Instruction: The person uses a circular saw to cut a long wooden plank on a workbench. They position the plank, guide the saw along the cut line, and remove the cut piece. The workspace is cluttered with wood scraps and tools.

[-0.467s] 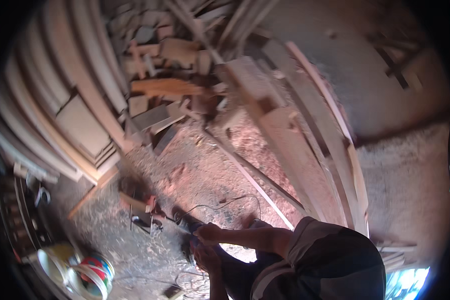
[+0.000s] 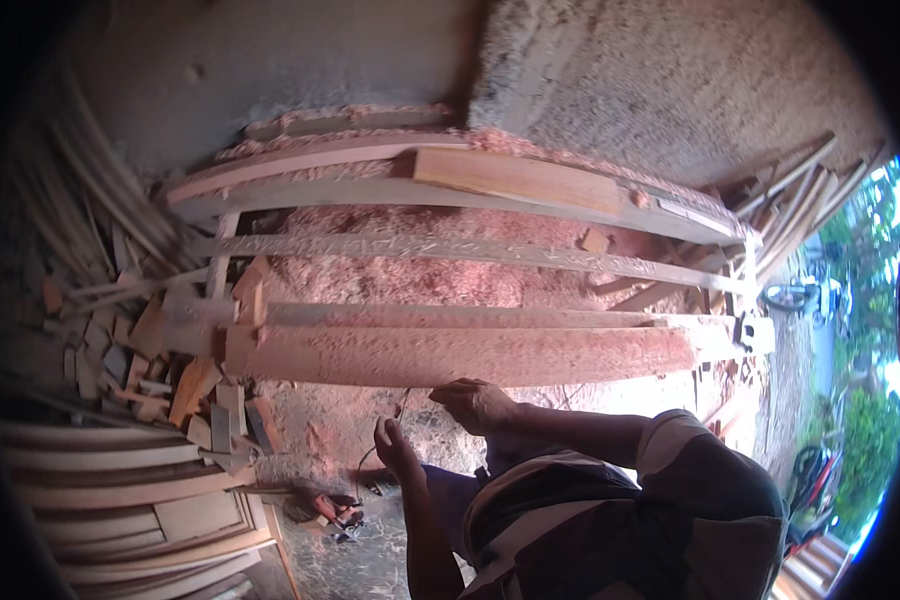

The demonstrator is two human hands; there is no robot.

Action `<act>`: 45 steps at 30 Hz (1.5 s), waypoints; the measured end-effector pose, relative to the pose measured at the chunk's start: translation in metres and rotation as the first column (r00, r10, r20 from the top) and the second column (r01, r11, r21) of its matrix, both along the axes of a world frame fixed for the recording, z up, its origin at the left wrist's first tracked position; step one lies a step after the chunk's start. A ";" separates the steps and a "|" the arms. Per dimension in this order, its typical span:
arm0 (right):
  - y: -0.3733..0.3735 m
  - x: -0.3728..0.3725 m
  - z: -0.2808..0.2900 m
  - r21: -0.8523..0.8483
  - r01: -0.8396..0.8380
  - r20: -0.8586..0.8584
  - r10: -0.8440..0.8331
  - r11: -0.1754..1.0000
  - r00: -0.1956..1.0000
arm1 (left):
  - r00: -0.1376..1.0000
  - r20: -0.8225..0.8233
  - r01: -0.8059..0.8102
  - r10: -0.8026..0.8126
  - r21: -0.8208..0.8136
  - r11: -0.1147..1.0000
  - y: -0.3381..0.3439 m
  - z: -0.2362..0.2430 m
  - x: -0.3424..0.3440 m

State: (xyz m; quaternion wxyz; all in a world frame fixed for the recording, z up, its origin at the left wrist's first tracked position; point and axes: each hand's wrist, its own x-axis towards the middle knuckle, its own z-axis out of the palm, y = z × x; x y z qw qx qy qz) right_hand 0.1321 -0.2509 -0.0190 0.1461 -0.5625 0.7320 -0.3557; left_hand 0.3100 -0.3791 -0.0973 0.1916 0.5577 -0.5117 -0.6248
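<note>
My right hand (image 2: 475, 405) is over the near edge of a wide plank (image 2: 460, 357), its fingers bent and drawn together. Whether something small is in them is hidden. Lower and to the left, my left hand (image 2: 397, 448) is raised with fingers loosely bent and a little apart, and I see nothing in it. A thin dark cord (image 2: 362, 468) runs close by my left hand toward a red power tool (image 2: 338, 512) on the floor. The wide plank lies lengthwise on a wooden frame, its surface sprinkled with shavings.
Behind the plank are long rails (image 2: 450, 250) and a loose board (image 2: 515, 182), with pink shavings (image 2: 400, 272) heaped between. Wood offcuts (image 2: 195, 390) pile up at left; curved wooden pieces (image 2: 120, 490) are stacked at lower left. Motorbikes (image 2: 810, 490) stand outside at right.
My view has swung to the right, bringing the plank and frame in front of me. My hands, close together before, are now apart, with the right one further forward.
</note>
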 end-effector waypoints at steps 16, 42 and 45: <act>0.205 -0.181 -0.010 0.658 0.336 -0.084 -0.378 0.674 0.922 | 0.932 -0.299 0.016 0.203 0.594 0.804 0.044 -0.001 -0.131; 0.260 -0.040 0.089 0.141 0.538 -0.242 -0.498 0.831 0.833 | 0.764 -0.459 -0.233 0.454 0.460 0.857 0.111 0.094 -0.137; 0.295 -0.056 0.095 0.235 0.390 -0.050 -0.390 0.890 0.920 | 0.777 -0.419 -0.295 0.470 0.418 0.859 0.135 0.113 -0.142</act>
